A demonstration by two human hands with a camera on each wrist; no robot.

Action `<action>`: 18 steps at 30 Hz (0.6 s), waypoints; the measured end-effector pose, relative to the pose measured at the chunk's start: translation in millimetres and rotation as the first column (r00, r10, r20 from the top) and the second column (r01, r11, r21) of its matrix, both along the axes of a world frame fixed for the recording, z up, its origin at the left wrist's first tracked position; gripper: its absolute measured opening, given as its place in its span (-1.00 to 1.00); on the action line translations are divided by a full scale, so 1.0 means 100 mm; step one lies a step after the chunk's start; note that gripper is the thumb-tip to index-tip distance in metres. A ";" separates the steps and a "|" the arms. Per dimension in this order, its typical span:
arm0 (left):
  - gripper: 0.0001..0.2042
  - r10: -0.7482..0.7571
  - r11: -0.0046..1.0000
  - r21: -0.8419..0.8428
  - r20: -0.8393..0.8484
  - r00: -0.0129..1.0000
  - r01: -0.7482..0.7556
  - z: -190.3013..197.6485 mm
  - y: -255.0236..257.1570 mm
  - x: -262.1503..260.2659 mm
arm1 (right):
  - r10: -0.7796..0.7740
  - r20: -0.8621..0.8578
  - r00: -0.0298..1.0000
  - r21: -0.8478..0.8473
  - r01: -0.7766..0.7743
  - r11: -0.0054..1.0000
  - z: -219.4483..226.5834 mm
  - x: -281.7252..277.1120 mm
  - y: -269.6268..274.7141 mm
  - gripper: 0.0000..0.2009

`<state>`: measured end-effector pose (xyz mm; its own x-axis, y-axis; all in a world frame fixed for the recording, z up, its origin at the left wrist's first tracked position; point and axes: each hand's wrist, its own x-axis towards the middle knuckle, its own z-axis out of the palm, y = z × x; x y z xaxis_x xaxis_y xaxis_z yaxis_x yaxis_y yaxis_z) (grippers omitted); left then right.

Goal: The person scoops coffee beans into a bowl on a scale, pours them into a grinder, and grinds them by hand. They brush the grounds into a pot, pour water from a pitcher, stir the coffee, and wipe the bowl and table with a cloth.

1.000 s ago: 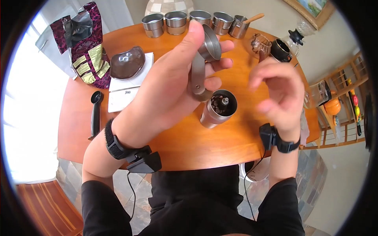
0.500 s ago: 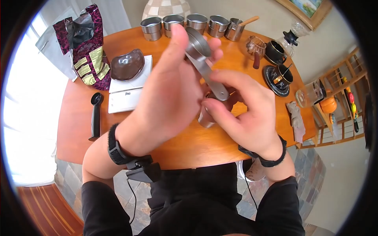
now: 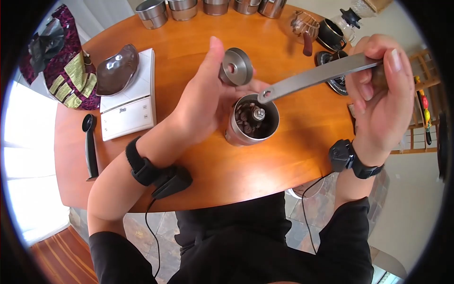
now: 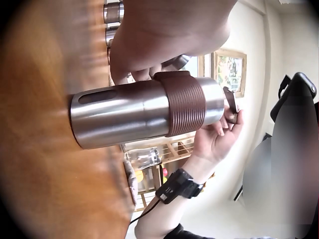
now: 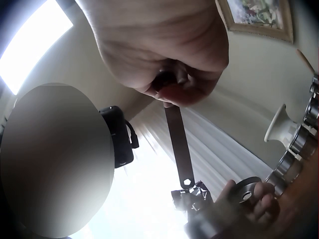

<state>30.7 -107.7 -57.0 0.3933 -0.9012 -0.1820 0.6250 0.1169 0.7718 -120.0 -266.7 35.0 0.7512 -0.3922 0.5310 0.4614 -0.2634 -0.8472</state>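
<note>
A steel hand coffee grinder [image 3: 235, 134] stands upright on the table, its top uncovered. Dark coffee beans [image 3: 244, 119] surround the metal shaft inside. Just behind it, my left hand [image 3: 196, 104] holds a round metal lid [image 3: 242, 66] with a hole in its centre, between thumb and fingers. My right hand [image 3: 388, 102] grips the knob end of a flat metal crank handle [image 3: 314, 78]. The handle's free, holed end overlaps the grinder's rim in the head view. In the left wrist view, a ribbed brown band [image 4: 187, 107] wraps the grinder's body.
On the left are a white scale [image 3: 126, 118] bearing a dark brown bowl [image 3: 116, 73], a purple-black bag [image 3: 71, 75] and a black scoop [image 3: 91, 146]. Several metal cups [image 3: 183, 9] line the back. At back right stand a glass server [image 3: 302, 28] and a black mug [image 3: 330, 35].
A second ago the left hand held lid and crank handle together. The right hand came in, took the handle by its knob end and carried it rightward, apart from the lid.
</note>
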 end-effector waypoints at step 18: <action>-0.23 -0.109 0.990 0.101 0.142 0.984 0.095 -0.32 -0.08 -0.10 | 0.153 -0.133 0.979 -0.540 -0.201 0.817 -0.05 0.43 -0.01 -0.74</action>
